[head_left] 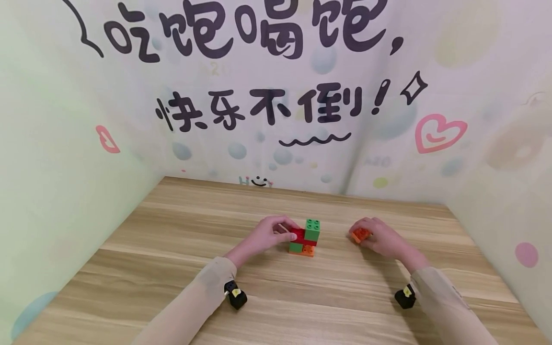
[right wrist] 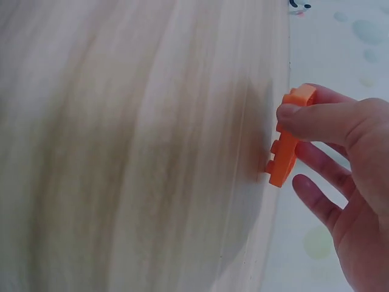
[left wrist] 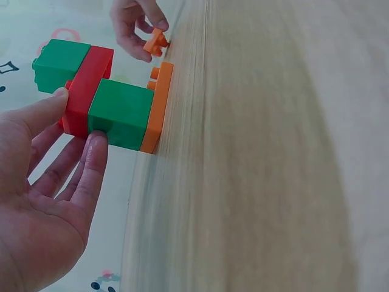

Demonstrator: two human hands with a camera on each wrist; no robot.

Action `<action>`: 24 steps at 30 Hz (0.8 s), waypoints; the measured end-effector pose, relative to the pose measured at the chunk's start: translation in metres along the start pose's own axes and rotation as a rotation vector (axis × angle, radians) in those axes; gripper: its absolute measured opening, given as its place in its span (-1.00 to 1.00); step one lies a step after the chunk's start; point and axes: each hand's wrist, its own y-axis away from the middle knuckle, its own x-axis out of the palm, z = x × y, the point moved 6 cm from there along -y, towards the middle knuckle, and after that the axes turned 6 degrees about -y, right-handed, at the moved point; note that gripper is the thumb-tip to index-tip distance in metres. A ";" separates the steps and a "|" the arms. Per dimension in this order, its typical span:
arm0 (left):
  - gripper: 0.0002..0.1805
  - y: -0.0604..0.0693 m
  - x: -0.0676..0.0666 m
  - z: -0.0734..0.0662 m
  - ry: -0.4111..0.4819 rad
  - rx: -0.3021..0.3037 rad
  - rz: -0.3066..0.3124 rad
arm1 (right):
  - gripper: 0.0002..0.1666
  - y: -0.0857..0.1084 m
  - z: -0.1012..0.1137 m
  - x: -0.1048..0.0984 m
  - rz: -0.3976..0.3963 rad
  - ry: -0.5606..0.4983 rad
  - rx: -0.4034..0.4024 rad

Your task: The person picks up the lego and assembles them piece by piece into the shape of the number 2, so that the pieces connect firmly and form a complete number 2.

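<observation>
A small stack of toy building blocks stands upright on the table: an orange plate point(left wrist: 159, 109) at the bottom, then a green block point(left wrist: 120, 112), a red brick point(left wrist: 85, 91), and another green block point(head_left: 312, 230) on top at one end. My left hand point(head_left: 271, 232) holds the red brick, thumb on one side and fingers on the other. To the right of the stack, my right hand point(head_left: 381, 237) pinches a separate orange studded piece point(right wrist: 290, 137) between thumb and fingers. Its studs face the tabletop; whether it touches the wood I cannot tell.
The wood-grain table point(head_left: 276, 297) meets a printed backdrop point(head_left: 258, 158) at its far edge, with pale walls on both sides. Black devices point(head_left: 236, 294) are strapped at both wrists.
</observation>
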 end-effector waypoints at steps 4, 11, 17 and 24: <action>-0.76 -0.001 0.000 0.001 -0.001 -0.005 0.001 | -0.56 -0.001 -0.004 -0.001 -0.017 -0.042 0.028; -0.76 0.000 0.000 0.001 0.010 0.004 0.004 | -0.50 -0.002 -0.001 -0.007 -0.040 -0.061 0.039; -0.76 0.001 -0.001 -0.001 0.011 0.007 0.006 | -0.48 -0.002 0.007 -0.010 -0.047 -0.055 0.020; -0.77 0.000 0.000 0.000 0.004 0.004 0.009 | -0.52 -0.002 0.012 -0.010 -0.059 -0.066 -0.004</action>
